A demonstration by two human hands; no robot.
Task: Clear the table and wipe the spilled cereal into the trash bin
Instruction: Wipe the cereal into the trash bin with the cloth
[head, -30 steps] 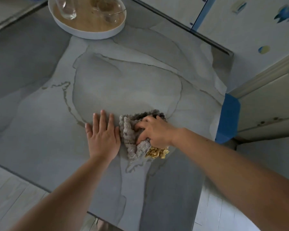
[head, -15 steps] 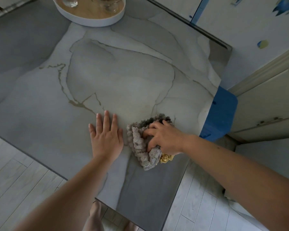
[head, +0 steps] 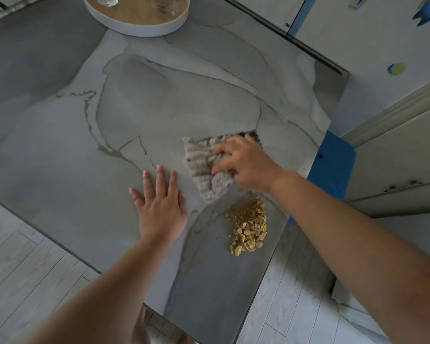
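Note:
A pile of yellow cereal bits (head: 248, 227) lies on the grey marble table (head: 159, 112), close to its right edge. Just above the pile, my right hand (head: 243, 162) grips a crumpled grey cloth (head: 204, 170) pressed on the tabletop. My left hand (head: 160, 207) lies flat on the table with straight fingers, to the left of the cloth and the cereal, holding nothing. A blue bin (head: 333, 167) stands on the floor against the table's right edge, partly hidden by my right forearm.
A round white tray (head: 137, 28) with a wooden bottom holds glassware at the table's far edge. White cabinets and a wall stand to the right. Pale plank floor shows below the table's near and left edges.
My right hand has drawn the cloth up and away from me, uncovering the cereal pile that was under its lower edge. My left hand stays flat on the table.

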